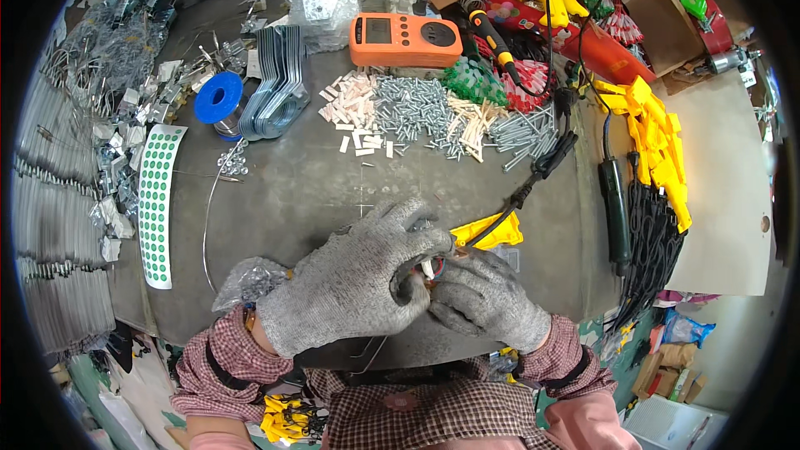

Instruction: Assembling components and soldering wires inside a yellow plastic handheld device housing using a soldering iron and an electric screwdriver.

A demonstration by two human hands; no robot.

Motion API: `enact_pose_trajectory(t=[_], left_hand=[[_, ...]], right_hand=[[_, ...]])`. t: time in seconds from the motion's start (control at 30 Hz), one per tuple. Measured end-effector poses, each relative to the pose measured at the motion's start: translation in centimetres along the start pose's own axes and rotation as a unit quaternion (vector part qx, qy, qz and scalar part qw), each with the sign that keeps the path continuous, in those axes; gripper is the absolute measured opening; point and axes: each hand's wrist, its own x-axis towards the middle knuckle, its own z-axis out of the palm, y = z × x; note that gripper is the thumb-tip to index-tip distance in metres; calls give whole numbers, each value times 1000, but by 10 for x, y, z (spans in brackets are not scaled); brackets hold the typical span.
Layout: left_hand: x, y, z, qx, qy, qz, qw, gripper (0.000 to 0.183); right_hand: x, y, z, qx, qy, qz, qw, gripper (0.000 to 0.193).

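Observation:
Both my hands wear grey knit gloves and meet at the near middle of the table. My left hand [354, 279] is closed, its thumb and fingers pinching a small white piece [427, 268]. Beside it, my right hand [487, 300] has its fingers curled in against the same spot; what they grip is mostly hidden. A bit of coloured wire shows between the hands. Just beyond the right hand lies a yellow plastic housing [502, 232], with a black cable [521, 196] running over it towards the hands. Thin bent metal wire [369, 355] sticks out below the left hand.
An orange meter [406, 40] stands at the back, behind piles of screws [412, 108] and small white pieces [350, 102]. Leftward are a blue solder spool [219, 98], bent metal strips [275, 83] and a green-dotted sticker sheet [158, 208]. Yellow housings with black cables [654, 233] lie right.

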Motion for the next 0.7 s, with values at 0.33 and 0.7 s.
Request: enact_pose_trajectory(t=[0.33,0.7], left_hand=[[0,6,6,80,-47,2,996,49],[-12,13,10,133,33,-62,989,84]], right_hand=[[4,-7,-9,3,9,29,1000,33],[44,26,-21,147,53,43,987,58]])
